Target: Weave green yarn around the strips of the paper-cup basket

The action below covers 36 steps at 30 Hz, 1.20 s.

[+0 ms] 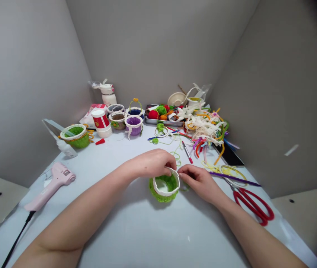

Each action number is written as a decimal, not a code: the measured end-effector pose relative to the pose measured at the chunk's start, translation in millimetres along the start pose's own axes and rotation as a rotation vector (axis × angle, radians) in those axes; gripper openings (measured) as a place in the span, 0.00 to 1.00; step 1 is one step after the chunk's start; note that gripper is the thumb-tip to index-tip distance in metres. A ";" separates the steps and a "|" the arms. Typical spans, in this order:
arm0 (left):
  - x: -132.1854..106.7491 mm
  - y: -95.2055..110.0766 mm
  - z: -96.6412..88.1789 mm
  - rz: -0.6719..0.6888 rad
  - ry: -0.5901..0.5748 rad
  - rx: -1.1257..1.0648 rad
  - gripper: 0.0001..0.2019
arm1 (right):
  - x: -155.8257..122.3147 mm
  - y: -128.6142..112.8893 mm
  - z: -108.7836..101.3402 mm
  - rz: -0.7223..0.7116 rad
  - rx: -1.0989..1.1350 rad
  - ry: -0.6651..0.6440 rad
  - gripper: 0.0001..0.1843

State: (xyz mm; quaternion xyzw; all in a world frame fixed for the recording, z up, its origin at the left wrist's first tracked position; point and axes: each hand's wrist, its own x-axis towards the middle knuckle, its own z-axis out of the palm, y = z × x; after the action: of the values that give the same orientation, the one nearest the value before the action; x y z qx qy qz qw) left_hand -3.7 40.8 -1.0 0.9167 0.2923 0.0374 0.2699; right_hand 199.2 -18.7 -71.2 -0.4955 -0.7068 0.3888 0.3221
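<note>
A small cup wrapped in green yarn (164, 188), with a white rim, lies tilted on the white table (136, 230) in front of me. My left hand (151, 163) rests over its far rim, fingers curled and pinching the white rim trim. My right hand (200, 180) sits just right of the cup, fingers pinched together at the rim, on the same white trim or the green yarn; which one is unclear.
A pink glue gun (53, 182) lies at the left, red scissors (252, 203) at the right. Behind are several yarn-wrapped cups (133, 124), a green basket (76, 136), a red-and-white cup (101, 121), a tray of yarn balls (161, 113), and pipe cleaners and raffia (205, 130).
</note>
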 end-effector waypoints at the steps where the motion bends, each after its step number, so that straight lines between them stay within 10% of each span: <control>1: 1.2 -2.0 1.9 0.006 0.005 -0.028 0.09 | -0.1 -0.9 -0.6 0.000 -0.009 0.003 0.11; 15: 2.1 -1.2 20.5 -0.098 0.151 -0.130 0.10 | -8.8 -6.1 -12.0 -0.013 -0.055 -0.088 0.10; 24: 2.3 0.1 24.3 -0.122 0.180 -0.094 0.10 | -2.9 -30.6 -22.3 0.269 0.118 -0.087 0.14; 36: 2.3 -0.3 26.4 -0.151 0.195 -0.091 0.10 | 8.6 -65.9 -11.4 0.091 -0.432 -0.096 0.13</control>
State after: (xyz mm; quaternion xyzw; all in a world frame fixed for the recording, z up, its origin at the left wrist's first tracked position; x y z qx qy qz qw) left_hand 3.9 29.8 -23.8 0.8709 0.3833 0.1192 0.2834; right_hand 176.6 -21.6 -7.7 -0.5652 -0.7652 0.2654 0.1567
